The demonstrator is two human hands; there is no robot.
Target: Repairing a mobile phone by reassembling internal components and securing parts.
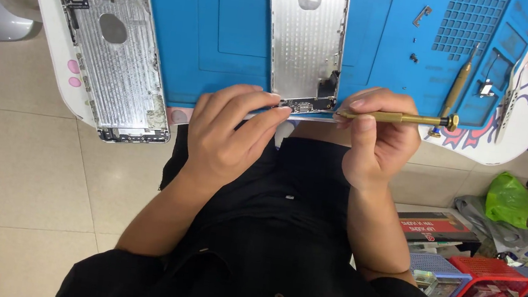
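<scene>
bare silver phone shell (304, 39), btm parts left

Single head-worn view, looking steeply down, close over blue work mat (224, 36) at table's near edge

Both hands crowd the near end of the middle phone shell (304, 39): left hand (229, 134) on its corner, right hand (379, 139) w/ brass screwdriver (395, 117) lying across. Bare blue mat (225, 29) btw. the two shells gives free passage. Second shell (114, 56) blocks the left edge. Right side: another screwdriver (458, 85), tweezers (509, 105), small parts.
</scene>
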